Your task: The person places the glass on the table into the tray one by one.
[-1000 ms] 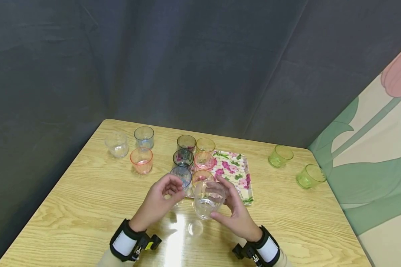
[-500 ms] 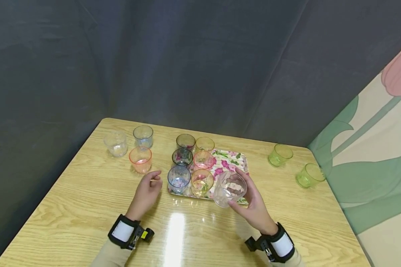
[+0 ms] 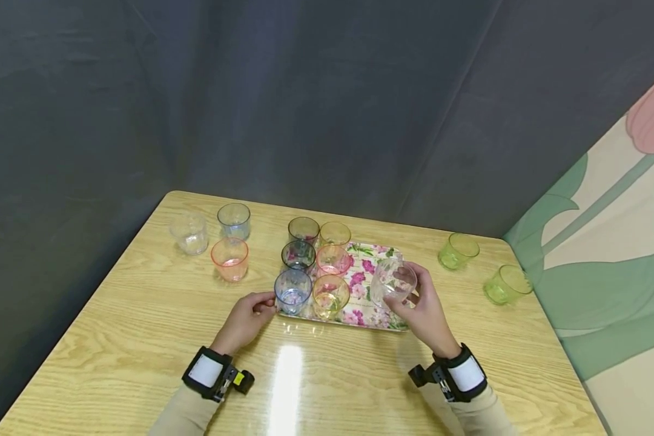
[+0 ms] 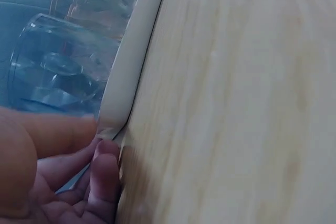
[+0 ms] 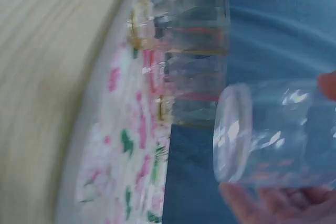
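Note:
My right hand (image 3: pixel 427 312) grips a clear glass (image 3: pixel 388 286) by its side, over the right part of a flowered tray (image 3: pixel 360 306). In the right wrist view, the clear glass (image 5: pixel 278 129) is held off the tray, its thick base toward the flowered surface. At the tray's front left corner my left hand (image 3: pixel 244 321) pinches the rim (image 4: pixel 125 72), beside a blue glass (image 3: pixel 292 295). Next to that stands a yellow glass (image 3: pixel 329 300). Behind them on the tray are a pink glass (image 3: pixel 333 260), a black glass (image 3: pixel 298 257), a brown glass (image 3: pixel 303 230) and another yellow glass (image 3: pixel 335 234).
Left of the tray stand a red-rimmed glass (image 3: pixel 231 261), a grey-blue glass (image 3: pixel 234 223) and a clear ribbed glass (image 3: pixel 191 235). Two green glasses, a rear one (image 3: pixel 458 251) and a nearer one (image 3: pixel 507 286), are at the table's right. A dark curtain (image 3: pixel 327 109) hangs behind the table (image 3: pixel 338 387).
My right hand has carried the clear glass rightward and away from me, over the tray. The left hand let go of that glass, moved left, then took hold of the tray's corner.

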`<move>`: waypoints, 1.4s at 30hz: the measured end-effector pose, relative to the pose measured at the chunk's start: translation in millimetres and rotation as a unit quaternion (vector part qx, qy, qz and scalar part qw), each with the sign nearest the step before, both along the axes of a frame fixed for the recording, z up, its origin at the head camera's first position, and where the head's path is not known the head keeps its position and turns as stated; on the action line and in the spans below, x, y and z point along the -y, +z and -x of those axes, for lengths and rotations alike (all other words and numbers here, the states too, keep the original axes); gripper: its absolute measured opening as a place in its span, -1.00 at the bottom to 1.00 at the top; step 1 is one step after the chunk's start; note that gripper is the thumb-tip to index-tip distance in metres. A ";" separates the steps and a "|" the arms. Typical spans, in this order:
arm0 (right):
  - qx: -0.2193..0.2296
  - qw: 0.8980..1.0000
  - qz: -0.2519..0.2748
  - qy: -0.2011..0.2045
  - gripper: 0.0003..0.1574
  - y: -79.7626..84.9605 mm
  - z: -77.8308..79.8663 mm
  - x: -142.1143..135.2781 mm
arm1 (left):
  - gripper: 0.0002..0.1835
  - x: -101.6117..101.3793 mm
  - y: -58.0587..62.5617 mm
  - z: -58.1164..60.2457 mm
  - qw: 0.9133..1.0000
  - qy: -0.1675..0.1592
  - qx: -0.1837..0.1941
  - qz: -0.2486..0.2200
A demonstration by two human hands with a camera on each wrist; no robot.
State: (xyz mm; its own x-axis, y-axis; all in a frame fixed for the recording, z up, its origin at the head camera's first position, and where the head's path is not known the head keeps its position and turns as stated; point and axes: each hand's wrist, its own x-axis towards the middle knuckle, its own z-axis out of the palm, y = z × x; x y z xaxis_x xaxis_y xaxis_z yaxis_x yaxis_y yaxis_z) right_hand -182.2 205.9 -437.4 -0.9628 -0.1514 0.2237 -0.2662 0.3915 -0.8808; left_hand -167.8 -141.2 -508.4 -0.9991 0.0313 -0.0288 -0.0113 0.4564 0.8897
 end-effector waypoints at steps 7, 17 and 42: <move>0.037 0.999 -0.029 -0.024 -0.07 18.7 14.6 5.2 | -0.62 -4.0 1.4 1.3 1.000 0.023 0.005 0.001; 0.122 0.990 -0.052 -0.037 0.06 14.0 56.9 14.0 | -0.65 -4.9 2.8 1.6 0.999 0.046 0.016 -0.002; 0.155 0.985 -0.043 -0.055 0.05 -26.3 104.4 44.7 | -0.64 -4.4 3.6 3.9 0.999 0.035 0.025 -0.010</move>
State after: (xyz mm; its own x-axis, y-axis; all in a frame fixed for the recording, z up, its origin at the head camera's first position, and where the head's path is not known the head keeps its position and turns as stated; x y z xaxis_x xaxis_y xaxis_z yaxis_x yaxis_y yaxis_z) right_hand -286.6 161.2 -463.7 -0.9945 -0.0481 -0.0926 0.0583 0.4802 -0.8752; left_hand -171.7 -136.9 -504.9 -0.9962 -0.0383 -0.0783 -0.0872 0.4358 0.8958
